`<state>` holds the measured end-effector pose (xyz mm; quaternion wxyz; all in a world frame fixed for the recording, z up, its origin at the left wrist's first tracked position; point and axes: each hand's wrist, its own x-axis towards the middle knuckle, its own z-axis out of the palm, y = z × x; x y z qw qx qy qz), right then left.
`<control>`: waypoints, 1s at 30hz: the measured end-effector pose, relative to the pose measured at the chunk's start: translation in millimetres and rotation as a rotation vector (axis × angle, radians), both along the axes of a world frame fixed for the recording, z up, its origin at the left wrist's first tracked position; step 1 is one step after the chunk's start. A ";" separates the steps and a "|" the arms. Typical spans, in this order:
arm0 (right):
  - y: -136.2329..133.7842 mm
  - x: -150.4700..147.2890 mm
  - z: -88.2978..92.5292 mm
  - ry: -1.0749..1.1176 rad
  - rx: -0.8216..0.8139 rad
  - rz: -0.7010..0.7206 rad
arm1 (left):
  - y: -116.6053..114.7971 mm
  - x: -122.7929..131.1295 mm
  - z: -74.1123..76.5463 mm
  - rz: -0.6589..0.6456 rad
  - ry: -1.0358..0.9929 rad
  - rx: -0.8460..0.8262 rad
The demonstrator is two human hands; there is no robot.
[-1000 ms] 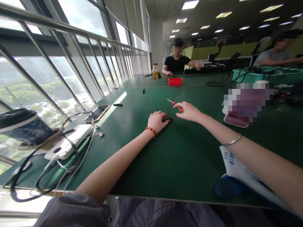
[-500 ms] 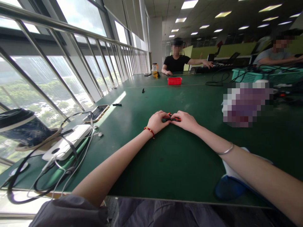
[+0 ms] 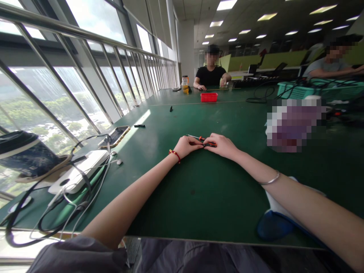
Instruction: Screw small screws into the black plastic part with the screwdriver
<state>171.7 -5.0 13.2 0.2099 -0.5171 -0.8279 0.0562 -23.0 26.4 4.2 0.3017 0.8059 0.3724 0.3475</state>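
Both my hands meet over the green table (image 3: 170,197), fingertips nearly touching. My right hand (image 3: 223,146) is closed round a screwdriver (image 3: 201,138) with an orange and black handle, whose thin metal shaft points left past my left fingers. My left hand (image 3: 184,146), with a red beaded bracelet at the wrist, is pinched. A small black part (image 3: 204,145) shows between the fingertips of both hands; its shape is mostly hidden. Farther off lie two small black pieces, one a flat strip (image 3: 139,126), the other a little upright piece (image 3: 171,109).
Left: a cup (image 3: 25,153), white power bank (image 3: 79,170), cables and a phone (image 3: 115,136). A blue and white item (image 3: 274,225) lies under my right forearm. Beyond stand a red tray (image 3: 209,98) and teal basket (image 3: 298,90). A person (image 3: 211,76) sits opposite.
My left fingers have shifted slightly left and down into a narrower pinch, and the screwdriver's shaft now shows. The person opposite has drawn an outstretched arm back in.
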 end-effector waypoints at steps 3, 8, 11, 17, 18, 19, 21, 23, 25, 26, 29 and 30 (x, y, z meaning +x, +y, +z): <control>0.4 0.0 -1.3 0.001 0.018 0.007 | 1.8 -0.7 0.5 -0.015 -0.003 0.003; 1.7 -0.3 -4.1 0.004 0.048 -0.001 | 1.6 0.0 2.3 -0.014 0.032 0.037; 2.5 -0.1 -5.2 0.003 0.057 0.002 | -0.1 0.6 4.0 0.018 0.101 0.109; 3.3 0.2 -5.9 -0.002 0.062 0.006 | -6.8 2.3 8.7 0.039 0.390 0.382; 3.2 0.1 -6.0 -0.003 0.062 0.005 | -8.2 2.9 9.3 0.038 0.451 0.445; 3.2 -0.1 -6.0 -0.006 0.063 0.003 | -9.5 3.5 9.9 0.035 0.508 0.503; 3.0 -0.3 -6.0 -0.010 0.066 0.000 | -11.7 4.7 10.8 0.029 0.599 0.597; 3.0 -0.5 -5.9 -0.010 0.063 0.000 | -13.1 5.6 11.7 0.026 0.655 0.652; 2.9 -0.5 -5.8 -0.011 0.063 -0.001 | -13.8 5.8 13.0 0.020 0.691 0.685; 2.9 -0.6 -5.7 -0.012 0.064 -0.002 | -14.0 5.5 13.9 0.013 0.705 0.698; 2.6 -0.5 -5.3 -0.011 0.071 -0.004 | -13.8 3.9 16.7 -0.022 0.738 0.728; 2.4 -0.5 -5.2 -0.010 0.072 -0.003 | -13.6 3.4 17.6 -0.030 0.748 0.733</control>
